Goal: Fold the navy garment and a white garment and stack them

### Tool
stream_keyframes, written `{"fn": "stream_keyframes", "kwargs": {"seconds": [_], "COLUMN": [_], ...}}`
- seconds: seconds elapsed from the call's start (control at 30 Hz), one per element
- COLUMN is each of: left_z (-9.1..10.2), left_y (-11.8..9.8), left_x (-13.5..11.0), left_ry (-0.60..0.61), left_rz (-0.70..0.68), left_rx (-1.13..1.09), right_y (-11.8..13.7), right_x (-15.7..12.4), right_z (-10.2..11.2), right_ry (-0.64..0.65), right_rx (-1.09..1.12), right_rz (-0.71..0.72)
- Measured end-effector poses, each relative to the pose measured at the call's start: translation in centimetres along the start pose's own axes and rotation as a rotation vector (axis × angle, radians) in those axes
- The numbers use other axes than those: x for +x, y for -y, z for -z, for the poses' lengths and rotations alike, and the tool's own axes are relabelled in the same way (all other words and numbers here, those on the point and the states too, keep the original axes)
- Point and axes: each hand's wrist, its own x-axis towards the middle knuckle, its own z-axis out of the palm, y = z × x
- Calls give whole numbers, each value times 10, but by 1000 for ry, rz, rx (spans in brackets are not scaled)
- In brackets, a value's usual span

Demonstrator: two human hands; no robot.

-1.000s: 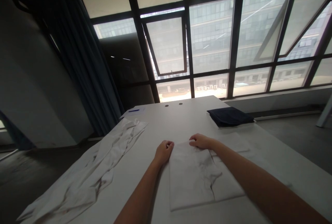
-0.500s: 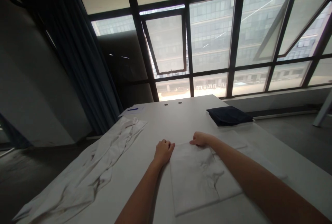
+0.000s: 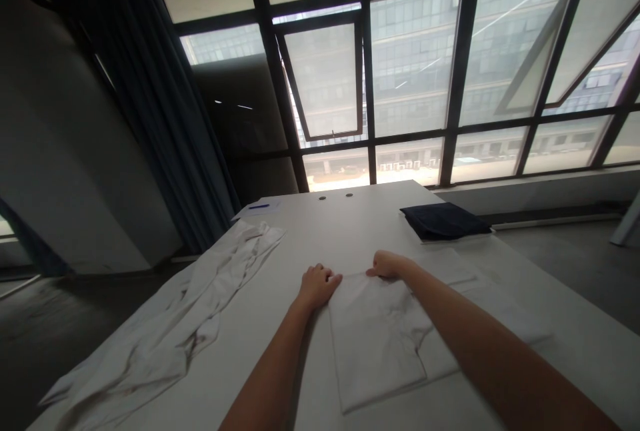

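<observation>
A partly folded white garment (image 3: 375, 344) lies on the white table in front of me, wrinkled in its middle and with a layer spread out to the right. At its far left corner is my left hand (image 3: 319, 286), fingers curled and the thumb on the cloth edge. My right hand (image 3: 387, 264) is closed in a pinch on the far edge, a short way to the right. The right forearm crosses over the garment and hides part of it.
Another white garment (image 3: 165, 338) lies crumpled along the left of the table (image 3: 330, 231). Dark folded cloth (image 3: 445, 220) rests at the far right edge. A blue pen (image 3: 259, 206) lies on paper at the far left. Windows (image 3: 410, 64) stand beyond.
The hands stay at the garment's far edge with hardly any movement; my left thumb has shifted slightly right. The view has moved slightly.
</observation>
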Motion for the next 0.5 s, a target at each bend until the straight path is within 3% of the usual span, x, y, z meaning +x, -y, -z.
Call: {"fn": "stream_keyframes", "kwargs": {"seconds": [0.2,0.5], "left_z": [2,-10], "left_y": [7,-6], "left_x": [1,-9], "left_ry": [24,-49], "left_rz": [-23,15], "left_rx": [-19,122], "right_y": [-5,0], "right_x": [3,4], "right_z": [2,2], "right_ry": [25,55], "right_rx": [24,-6], "right_rz": [9,-51]}}
